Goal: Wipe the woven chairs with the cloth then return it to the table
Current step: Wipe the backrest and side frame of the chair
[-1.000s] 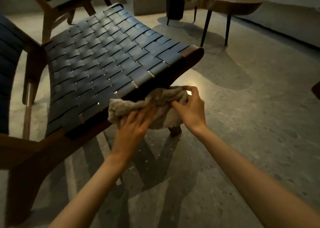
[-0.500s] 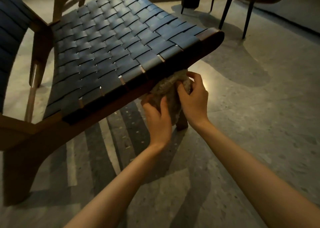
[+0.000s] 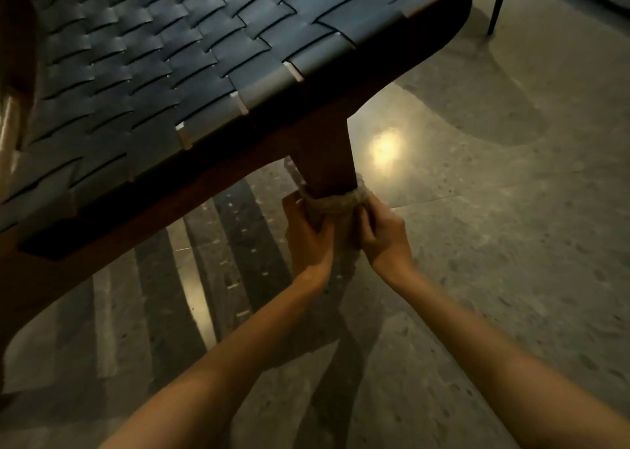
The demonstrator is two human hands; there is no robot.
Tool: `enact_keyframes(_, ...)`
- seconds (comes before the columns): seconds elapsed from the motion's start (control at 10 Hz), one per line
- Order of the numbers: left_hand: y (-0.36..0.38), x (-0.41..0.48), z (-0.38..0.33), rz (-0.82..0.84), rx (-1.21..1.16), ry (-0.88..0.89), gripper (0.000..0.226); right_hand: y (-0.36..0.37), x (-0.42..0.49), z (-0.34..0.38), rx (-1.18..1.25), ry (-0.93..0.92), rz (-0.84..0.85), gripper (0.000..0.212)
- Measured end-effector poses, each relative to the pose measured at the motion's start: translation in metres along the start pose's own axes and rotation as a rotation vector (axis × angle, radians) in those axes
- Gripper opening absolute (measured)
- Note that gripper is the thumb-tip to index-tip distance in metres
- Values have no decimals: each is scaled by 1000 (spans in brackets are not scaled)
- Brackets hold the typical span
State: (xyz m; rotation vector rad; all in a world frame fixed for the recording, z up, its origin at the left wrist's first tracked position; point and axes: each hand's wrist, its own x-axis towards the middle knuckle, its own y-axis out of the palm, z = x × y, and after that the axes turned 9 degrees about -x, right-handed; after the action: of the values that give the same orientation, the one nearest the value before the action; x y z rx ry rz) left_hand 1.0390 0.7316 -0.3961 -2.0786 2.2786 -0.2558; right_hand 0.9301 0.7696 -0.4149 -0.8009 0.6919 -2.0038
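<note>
1. The cloth (image 3: 337, 201) is wrapped like a band around the low part of the wooden front leg (image 3: 325, 155) of the woven chair (image 3: 170, 56), close to the floor (image 3: 494, 244).
2. The left hand (image 3: 308, 233) grips the cloth on the left side of this leg with curled fingers. The right hand (image 3: 385, 232) pinches the cloth ends on the right side.
3. To do this step well, I think both hands should keep the band tight and slide it along the whole leg, so that every face is rubbed.
4. A hard pull to one side may shift the chair.
5. No container is in view. Only a thin dark leg (image 3: 499, 1) shows far right.
</note>
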Motion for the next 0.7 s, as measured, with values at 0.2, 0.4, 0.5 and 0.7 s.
enact_keyframes(0.2, 24, 6, 59, 165, 60, -180, 52, 29, -3, -45, -33, 203, 247, 30)
enact_keyframes(0.4, 36, 12, 74, 319, 208, -369, 74, 32, 5, -56, -48, 298, 403, 29)
enact_keyframes(0.5, 30, 10, 62, 254, 138, -357, 62, 23, 6, -45, -4, 269, 345, 30)
enact_keyframes(0.7, -1, -4, 5, -58, -168, -199, 25, -15, 5, 10, 152, 150, 64, 36)
